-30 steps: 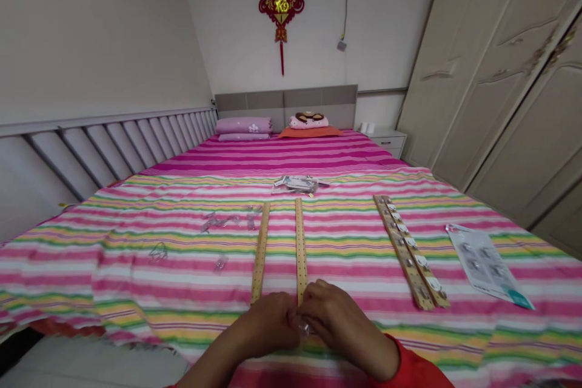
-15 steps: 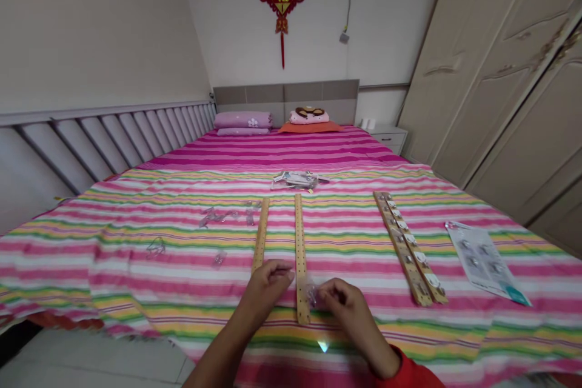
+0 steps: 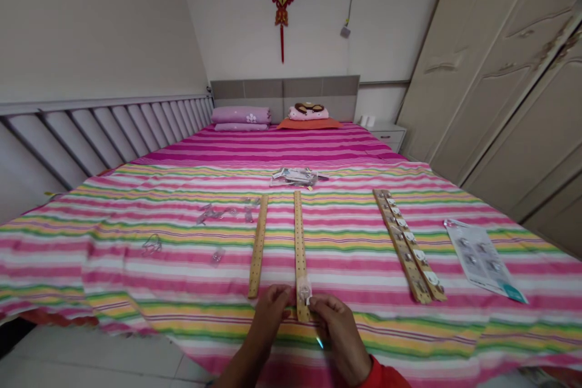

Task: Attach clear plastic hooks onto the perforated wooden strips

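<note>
My right hand [image 3: 336,318] is closed, its thumb and fingertips pinching the edge of a small clear plastic packet [image 3: 304,288]. The packet lies over the near part of a perforated wooden strip [image 3: 299,242]; a small shiny piece shows through it. Just left of that strip is my left hand [image 3: 271,309], fingers curled and thumb drawn in; what they hold, if anything, is hidden. A second perforated wooden strip [image 3: 258,248] lies parallel on the left, its near end close to my left hand.
Small clear packets [image 3: 218,213] lie to the left, with one packet [image 3: 217,256] nearer. Two wooden strips with metal and white fittings [image 3: 404,242] lie right, beside a blister pack [image 3: 484,257]. A plastic bag [image 3: 297,177] sits farther back on the striped bedspread [image 3: 182,285].
My right hand has brought the clear packet left, from beside the wooden strip onto it. My left hand has moved nearer to me, uncovering the near end of the left strip.
</note>
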The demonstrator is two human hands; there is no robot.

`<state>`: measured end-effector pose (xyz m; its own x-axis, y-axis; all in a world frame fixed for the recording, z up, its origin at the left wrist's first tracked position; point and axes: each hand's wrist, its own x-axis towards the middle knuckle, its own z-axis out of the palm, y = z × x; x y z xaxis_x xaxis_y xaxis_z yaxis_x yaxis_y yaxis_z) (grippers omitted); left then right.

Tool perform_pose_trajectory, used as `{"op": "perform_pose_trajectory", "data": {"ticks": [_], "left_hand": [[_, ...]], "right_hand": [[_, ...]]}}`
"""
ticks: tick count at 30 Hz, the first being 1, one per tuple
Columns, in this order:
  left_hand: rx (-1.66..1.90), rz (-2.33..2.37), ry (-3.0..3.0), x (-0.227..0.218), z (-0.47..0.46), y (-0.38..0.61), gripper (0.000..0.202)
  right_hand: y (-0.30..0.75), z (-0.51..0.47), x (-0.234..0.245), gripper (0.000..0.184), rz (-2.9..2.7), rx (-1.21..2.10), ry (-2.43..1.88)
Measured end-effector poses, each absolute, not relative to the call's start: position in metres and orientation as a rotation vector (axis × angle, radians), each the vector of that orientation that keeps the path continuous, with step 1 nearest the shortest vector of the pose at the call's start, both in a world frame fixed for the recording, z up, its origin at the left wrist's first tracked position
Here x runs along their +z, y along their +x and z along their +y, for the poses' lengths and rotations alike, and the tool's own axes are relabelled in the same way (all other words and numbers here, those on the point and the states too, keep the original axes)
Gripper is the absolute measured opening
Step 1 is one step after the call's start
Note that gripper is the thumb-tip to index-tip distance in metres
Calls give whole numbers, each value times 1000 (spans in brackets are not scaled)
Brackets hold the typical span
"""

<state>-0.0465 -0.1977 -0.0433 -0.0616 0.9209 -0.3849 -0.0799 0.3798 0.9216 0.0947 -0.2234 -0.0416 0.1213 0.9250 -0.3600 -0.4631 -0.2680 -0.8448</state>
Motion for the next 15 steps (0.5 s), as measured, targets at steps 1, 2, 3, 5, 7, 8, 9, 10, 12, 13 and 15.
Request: {"op": "perform_pose_trajectory", "data": {"ticks": [1,2,3,5,7,8,9,10,12,13,15], "left_hand": [[970,1354,794,-45,-196,-45,46],[943,1328,752,-45,-195,-44,49],[912,1301,709,-45,-194,-43,52],[859,1248,651,-42,-193,-40,55],[818,1211,646,-35,-194,-37,53],[803,1193,657,-32,-195,-36,52],[796,1177,673,-28,-196,-35,50],[794,1167,685,-25,-198,-34,50],[800,1163,696,-21,-198,-33,50],[803,1169,697,-20,-198,-32,50],[789,1202,692,-21,-196,-31,52]], "right_hand": [[94,-224,-41,24,-531,1464,-1183],[94,-224,-41,22,-515,1467,-1189],[93,-224,-41,20,-500,1471,-1191],[92,-224,-41,18,-482,1476,-1179],[92,-222,-42,16,-494,1471,-1158],[92,-221,-44,16,-508,1464,-1152],[93,-220,-45,15,-527,1459,-1151],[94,-220,-46,15,-545,1455,-1156],[96,-218,-47,15,-575,1452,-1172],[97,-217,-48,14,-584,1455,-1182],[98,-216,-48,14,-590,1466,-1188]]}}
